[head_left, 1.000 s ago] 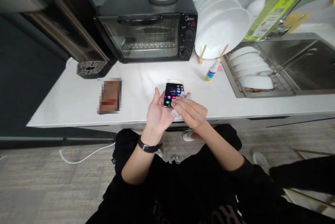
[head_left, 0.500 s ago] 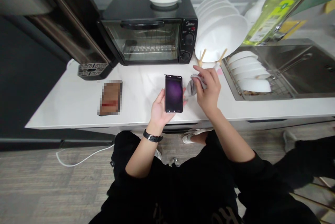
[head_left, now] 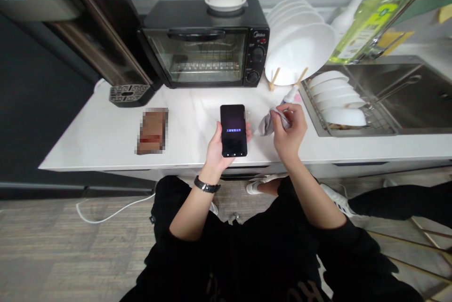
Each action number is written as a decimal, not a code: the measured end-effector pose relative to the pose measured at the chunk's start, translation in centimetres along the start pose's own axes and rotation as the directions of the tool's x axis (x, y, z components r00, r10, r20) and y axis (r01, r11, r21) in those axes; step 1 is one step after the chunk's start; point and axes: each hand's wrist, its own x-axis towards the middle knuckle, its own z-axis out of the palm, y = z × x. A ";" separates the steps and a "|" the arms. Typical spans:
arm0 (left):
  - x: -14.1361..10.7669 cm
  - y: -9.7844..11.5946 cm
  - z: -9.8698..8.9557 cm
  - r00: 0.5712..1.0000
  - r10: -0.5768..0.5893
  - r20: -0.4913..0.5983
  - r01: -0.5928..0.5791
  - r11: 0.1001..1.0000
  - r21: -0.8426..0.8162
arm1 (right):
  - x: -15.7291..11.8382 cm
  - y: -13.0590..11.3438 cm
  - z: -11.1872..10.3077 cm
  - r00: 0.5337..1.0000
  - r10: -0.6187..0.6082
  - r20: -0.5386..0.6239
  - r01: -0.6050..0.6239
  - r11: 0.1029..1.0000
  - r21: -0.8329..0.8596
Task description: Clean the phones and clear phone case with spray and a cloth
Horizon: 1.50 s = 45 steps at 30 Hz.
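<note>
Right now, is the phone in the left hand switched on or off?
On: the smartphone held in the left hand shows a line of bright text on its dark screen.

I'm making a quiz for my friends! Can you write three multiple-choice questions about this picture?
1. Where is the phone?
A) in the left hand
B) on the floor
C) in the sink

2. How many knobs are on the front of the toaster oven?
A) one
B) two
C) four

3. What is the right hand doing?
A) resting flat
B) holding a white plate
C) pinching a grey cloth

Answers:
1. A: the phone lies against that palm.
2. B: two knobs sit beside the glass door.
3. C: the cloth sticks out from the fingers.
</note>
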 end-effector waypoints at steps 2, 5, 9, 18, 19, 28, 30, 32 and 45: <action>0.0 0.1 0.0 1.000 -0.010 0.024 0.010 1.000 -0.003 | 0.0 -0.1 -0.1 1.000 -0.004 0.012 0.004 1.000 -0.008; -0.2 0.3 0.2 0.998 -0.028 0.056 0.028 1.000 -0.001 | -0.1 -0.2 -0.1 1.000 0.010 0.001 -0.010 1.000 0.005; -0.3 0.4 0.3 0.998 -0.033 0.045 0.033 0.999 0.001 | -0.2 -0.2 -0.3 1.000 0.024 -0.009 -0.024 0.999 0.022; 0.1 0.2 0.2 0.999 -0.036 0.002 0.036 0.999 0.015 | 2.0 -1.2 1.6 0.956 -0.190 0.222 0.197 0.980 -0.010; 0.2 0.2 0.1 0.999 -0.041 -0.011 0.041 0.999 0.021 | 2.3 -1.2 2.3 0.922 -0.230 0.312 0.241 0.970 0.002; 1.1 0.2 -0.5 0.998 -0.003 -0.068 0.000 0.999 -0.044 | -1.9 -3.8 4.1 0.687 -0.330 0.648 0.430 0.903 0.004; 0.9 0.2 -0.4 0.999 -0.042 -0.007 0.041 0.994 -0.097 | -3.4 -4.6 3.0 0.630 -0.353 0.692 0.493 0.870 -0.005; 0.7 0.2 -0.3 0.998 -0.067 0.007 0.068 0.986 -0.154 | -4.3 -5.2 2.0 0.579 -0.378 0.723 0.546 0.838 0.000; 0.8 0.5 0.0 0.996 -0.086 -0.004 0.082 0.966 -0.245 | -4.1 -5.4 1.1 0.660 -0.160 0.734 0.523 0.799 -0.297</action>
